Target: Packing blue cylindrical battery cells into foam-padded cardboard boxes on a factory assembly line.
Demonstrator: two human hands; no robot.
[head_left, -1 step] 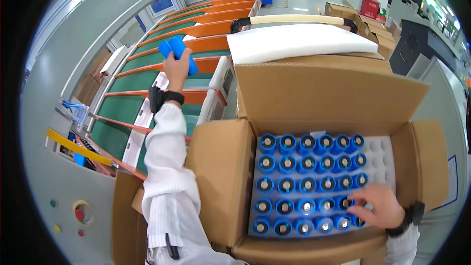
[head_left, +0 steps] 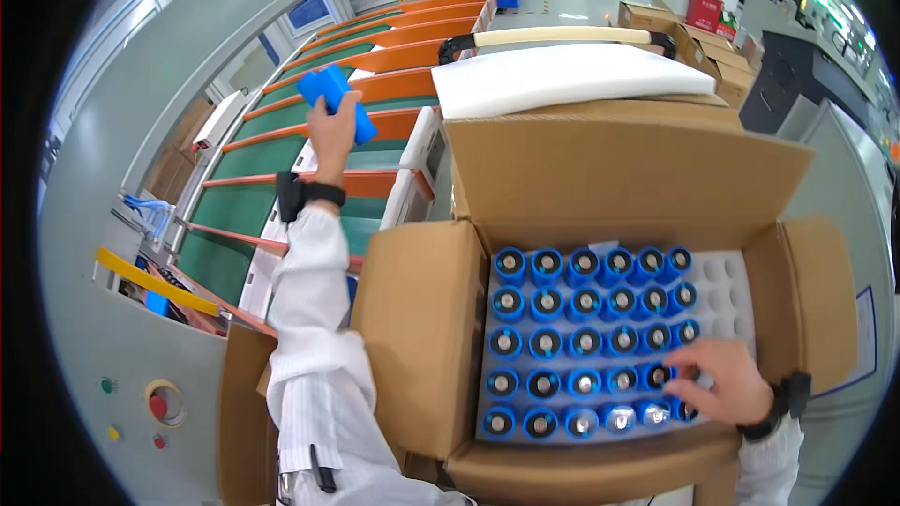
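1. The person's left hand [head_left: 333, 131] is reaching out at arm's length over the green conveyor with orange dividers [head_left: 253, 197]. It is closing firmly round a pair of blue plastic cylinders [head_left: 328, 94], which are sticking up above the fingers.
2. The right hand [head_left: 722, 379] is resting inside the open brown cardboard box [head_left: 412, 337]. Its fingers are curling loosely over the blue cylinders at the right end of the lower rows. I cannot tell whether it is actually gripping one or only touching the tops.
3. Nothing is shifting between the two pictures: both hands are sitting where they were, so the picking out of the box is looking mid-stride, with one load up and the other hand at the rows.
4. The box is holding a white foam tray with round sockets [head_left: 727, 295]. The blue cylinders with silvery tops [head_left: 562, 319] are standing upright in it in five rows, filling the left and middle.
5. Several sockets at the tray's upper right are lying bare, so the box is partly unloaded from that corner.
6. Beyond the box's raised rear flap, a thick white foam sheet [head_left: 572, 75] is lying flat.
7. To the lower left, a grey machine panel with coloured buttons [head_left: 164, 403] is facing the person.
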